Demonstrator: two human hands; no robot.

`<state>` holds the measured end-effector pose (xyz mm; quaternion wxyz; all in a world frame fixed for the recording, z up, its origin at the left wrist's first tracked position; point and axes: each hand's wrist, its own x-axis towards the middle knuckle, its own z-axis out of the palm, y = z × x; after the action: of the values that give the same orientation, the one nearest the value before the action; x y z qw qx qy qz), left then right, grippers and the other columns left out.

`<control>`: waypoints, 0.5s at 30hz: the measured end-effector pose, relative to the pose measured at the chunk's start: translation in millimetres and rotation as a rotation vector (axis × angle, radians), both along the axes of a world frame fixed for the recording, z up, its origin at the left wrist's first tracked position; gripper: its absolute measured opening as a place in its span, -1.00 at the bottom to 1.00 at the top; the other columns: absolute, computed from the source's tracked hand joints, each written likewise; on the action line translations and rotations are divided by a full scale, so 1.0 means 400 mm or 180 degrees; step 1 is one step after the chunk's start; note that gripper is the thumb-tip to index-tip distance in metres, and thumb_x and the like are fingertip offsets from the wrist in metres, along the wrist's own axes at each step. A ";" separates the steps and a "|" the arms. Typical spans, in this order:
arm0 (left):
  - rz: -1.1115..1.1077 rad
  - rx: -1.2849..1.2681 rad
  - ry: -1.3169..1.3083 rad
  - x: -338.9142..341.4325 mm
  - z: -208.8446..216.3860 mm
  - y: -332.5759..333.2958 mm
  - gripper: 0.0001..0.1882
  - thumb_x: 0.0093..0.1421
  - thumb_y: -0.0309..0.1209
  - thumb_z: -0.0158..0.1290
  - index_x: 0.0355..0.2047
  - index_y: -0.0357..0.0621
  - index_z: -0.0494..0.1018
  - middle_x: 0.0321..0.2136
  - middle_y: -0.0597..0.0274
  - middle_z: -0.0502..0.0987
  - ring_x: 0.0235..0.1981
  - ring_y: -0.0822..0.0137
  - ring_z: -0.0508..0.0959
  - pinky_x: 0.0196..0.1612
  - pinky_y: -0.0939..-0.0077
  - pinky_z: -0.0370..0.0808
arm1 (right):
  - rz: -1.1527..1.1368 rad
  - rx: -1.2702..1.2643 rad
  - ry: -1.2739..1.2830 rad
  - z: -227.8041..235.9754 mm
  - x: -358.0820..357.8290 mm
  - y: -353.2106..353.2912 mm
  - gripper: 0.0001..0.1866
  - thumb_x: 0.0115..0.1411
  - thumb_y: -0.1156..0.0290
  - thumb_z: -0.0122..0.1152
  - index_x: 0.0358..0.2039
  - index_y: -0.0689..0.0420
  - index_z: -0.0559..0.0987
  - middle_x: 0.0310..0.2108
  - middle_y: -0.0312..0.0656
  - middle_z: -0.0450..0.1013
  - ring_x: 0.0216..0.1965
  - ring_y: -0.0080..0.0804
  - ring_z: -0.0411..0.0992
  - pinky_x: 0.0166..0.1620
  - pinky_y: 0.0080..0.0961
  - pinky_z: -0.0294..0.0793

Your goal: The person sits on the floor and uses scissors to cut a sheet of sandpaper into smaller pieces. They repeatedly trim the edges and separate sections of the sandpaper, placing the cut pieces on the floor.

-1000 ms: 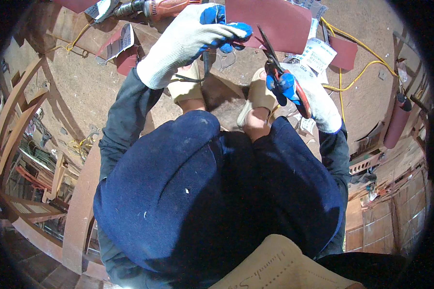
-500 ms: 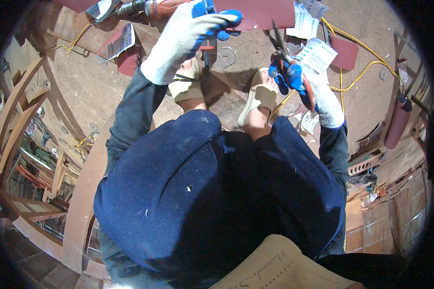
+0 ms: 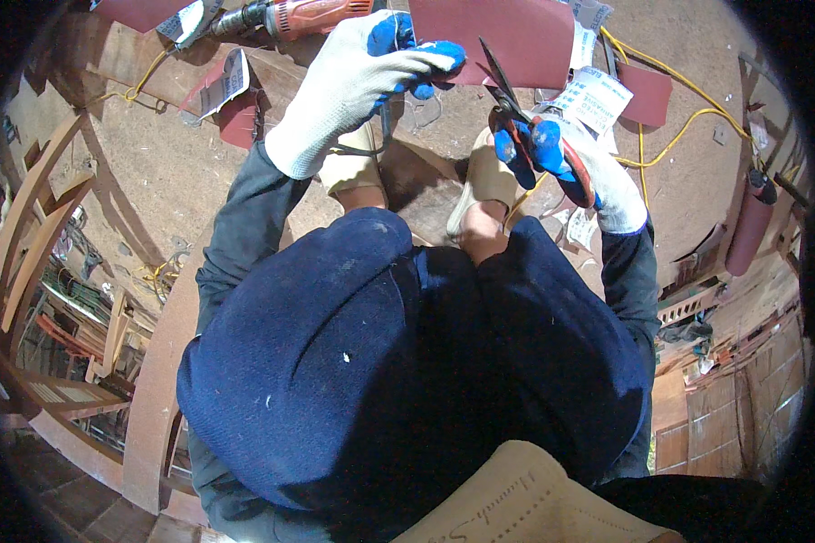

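Observation:
My left hand (image 3: 349,90), in a white glove with blue-coated fingers, pinches the left edge of a reddish-brown sandpaper sheet (image 3: 521,36) at the top of the view. The sheet's upper part runs out of the picture. My right hand (image 3: 598,167), gloved alike, is closed round the red handles of a pair of scissors (image 3: 509,98). Their dark blades are spread and point up and left at the sheet's lower edge, one blade lying over the sheet in view. Whether the paper sits between the blades I cannot tell.
A red power drill (image 3: 312,18) lies beyond my left hand. Sandpaper offcuts (image 3: 647,98) and a curled piece (image 3: 242,109) lie on the floor near a yellow cord (image 3: 688,83). A sandpaper roll (image 3: 752,222) is at right; curved wooden parts (image 3: 158,389) stand at left.
The scissors have moved up and left to the sheet's lower edge, and their blades have spread wider. My left hand and the sheet have shifted slightly right, the sheet also lower.

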<state>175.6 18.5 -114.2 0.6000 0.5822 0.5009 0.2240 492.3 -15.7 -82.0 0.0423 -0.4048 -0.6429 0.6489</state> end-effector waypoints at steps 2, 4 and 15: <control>-0.0092 0.0574 0.0256 0.000 0.003 -0.002 -0.93 0.05 -0.55 -0.01 -0.42 -0.26 0.35 -0.49 0.24 0.48 -0.42 0.49 0.52 -0.36 0.65 0.46 | -0.0329 -0.0641 -0.0056 -0.009 0.000 -0.001 -0.55 0.22 0.22 -0.11 0.06 0.21 0.31 0.01 -0.10 0.32 0.05 -0.30 0.27 0.13 -0.46 0.17; -0.0151 0.0679 0.0304 -0.003 0.006 0.002 -0.93 0.04 -0.56 0.00 -0.44 -0.26 0.35 -0.50 0.25 0.48 -0.44 0.50 0.51 -0.38 0.65 0.45 | -0.0276 -0.0510 -0.0088 -0.005 -0.008 0.002 -0.55 0.22 0.22 -0.10 0.05 0.20 0.32 0.00 -0.11 0.32 0.03 -0.29 0.28 0.11 -0.45 0.18; 0.0939 -0.0603 -0.0190 0.027 0.022 -0.019 -0.92 0.09 -0.54 -0.03 -0.43 -0.28 0.44 -0.50 0.31 0.45 -0.51 0.51 0.47 -0.38 0.65 0.41 | 0.0420 0.1099 -0.0728 -0.006 -0.037 0.013 -0.59 0.15 0.30 -0.03 0.01 0.14 0.37 -0.09 -0.08 0.39 -0.12 -0.24 0.39 -0.02 -0.46 0.32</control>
<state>186.6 10.9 -105.5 0.6274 0.4363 0.5817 0.2786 477.3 -10.6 -84.5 -0.0048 -0.4196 -0.7702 0.4803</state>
